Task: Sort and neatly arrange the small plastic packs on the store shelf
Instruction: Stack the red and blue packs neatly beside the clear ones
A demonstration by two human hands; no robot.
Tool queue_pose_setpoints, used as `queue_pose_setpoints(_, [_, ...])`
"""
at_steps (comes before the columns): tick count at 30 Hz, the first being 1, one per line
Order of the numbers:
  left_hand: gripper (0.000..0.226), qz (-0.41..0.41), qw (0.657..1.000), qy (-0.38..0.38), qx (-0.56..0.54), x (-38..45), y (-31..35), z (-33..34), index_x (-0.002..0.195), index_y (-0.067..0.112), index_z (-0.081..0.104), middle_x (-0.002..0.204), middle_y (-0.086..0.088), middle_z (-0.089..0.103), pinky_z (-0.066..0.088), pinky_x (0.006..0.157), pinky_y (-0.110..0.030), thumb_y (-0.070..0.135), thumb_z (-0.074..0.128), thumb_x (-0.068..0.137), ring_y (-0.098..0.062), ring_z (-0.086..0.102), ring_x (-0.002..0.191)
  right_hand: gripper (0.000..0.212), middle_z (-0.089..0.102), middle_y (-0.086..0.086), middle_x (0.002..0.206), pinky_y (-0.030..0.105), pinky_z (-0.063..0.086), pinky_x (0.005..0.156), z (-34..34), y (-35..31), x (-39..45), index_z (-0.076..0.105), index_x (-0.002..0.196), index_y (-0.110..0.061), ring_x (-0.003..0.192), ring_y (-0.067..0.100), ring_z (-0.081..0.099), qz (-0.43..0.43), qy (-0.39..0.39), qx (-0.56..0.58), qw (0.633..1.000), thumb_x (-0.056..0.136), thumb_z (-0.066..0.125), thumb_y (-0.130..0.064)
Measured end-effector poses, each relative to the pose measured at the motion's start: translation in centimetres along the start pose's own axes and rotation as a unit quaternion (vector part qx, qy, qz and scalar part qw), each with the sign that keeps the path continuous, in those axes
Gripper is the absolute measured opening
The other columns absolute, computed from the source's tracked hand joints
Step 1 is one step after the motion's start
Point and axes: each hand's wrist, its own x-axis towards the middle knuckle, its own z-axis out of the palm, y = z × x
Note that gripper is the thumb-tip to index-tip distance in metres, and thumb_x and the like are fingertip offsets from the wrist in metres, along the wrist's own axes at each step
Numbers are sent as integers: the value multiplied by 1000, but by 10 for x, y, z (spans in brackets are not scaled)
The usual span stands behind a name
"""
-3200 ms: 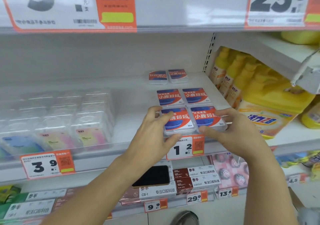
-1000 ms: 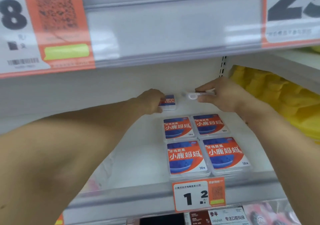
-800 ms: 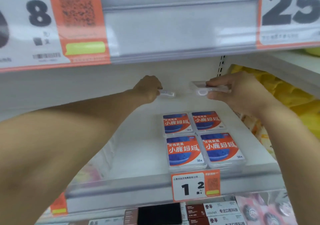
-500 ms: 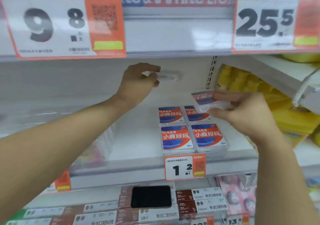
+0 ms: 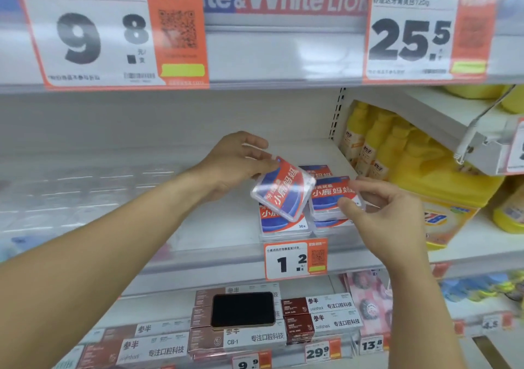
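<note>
On shelf edge (image 5: 198, 258), tag (image 5: 295, 259) "1.2", packs (image 5: 283, 191) "小鹿妈妈"

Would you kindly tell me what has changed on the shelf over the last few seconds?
Both hands fetched the two rear packs forward: the left hand now holds one red-and-blue clear plastic pack tilted, the right hand another, above the front stacks. The 1.2 price tag stayed.

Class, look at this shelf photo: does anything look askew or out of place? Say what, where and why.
Two things. The pack held in the left hand is tilted, its label running diagonally, unlike the square-set packs on the shelf beneath. On the shelf below, a black phone-like slab lies across the brown boxes, which looks like no store stock.
</note>
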Motion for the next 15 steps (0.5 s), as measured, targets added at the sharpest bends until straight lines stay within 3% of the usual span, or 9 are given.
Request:
queue_pose_setpoints(2, [28,0,998,-8,57,5,-5,4,107,8,66,91,-3,68,54,61,-13,8,75,81,-10,65,77,28,74,-3,109,42,56,94,0,1,3,75,102,-26,103,13,70,6,-16,-10,1000,78,79,-13])
queue_pose_setpoints(5, [19,26,978,-56,201,10,-5,8,107,15,71,101,4,70,53,70,-12,23,66,90,-8,66,91,28,73,-3,111,42,54,95,1,2,6,70,108,-30,108,11,66,23,-26,-30,999,83,75,-18])
queue_pose_setpoints(7, [27,54,939,-89,328,6,-5,11,107,22,72,101,11,66,51,80,-16,41,59,92,-7,63,97,34,68,-10,111,37,51,94,2,1,6,67,117,-29,110,9,61,23,-45,-49,998,84,75,-26])
queue_pose_setpoints(10, [51,94,871,-118,467,-6,-13,15,115,33,64,111,8,60,48,93,-33,68,57,79,-13,52,108,41,61,-14,108,29,45,90,4,1,6,65,124,-22,108,7,56,17,-66,-62,996,85,75,-26])
queue_pose_setpoints(15, [69,135,847,-163,488,-22,-22,13,137,34,47,142,9,46,35,109,-32,60,65,77,-16,34,129,40,68,-5,118,41,51,95,3,0,8,69,118,-24,111,17,61,39,-53,-89,994,81,78,-33])
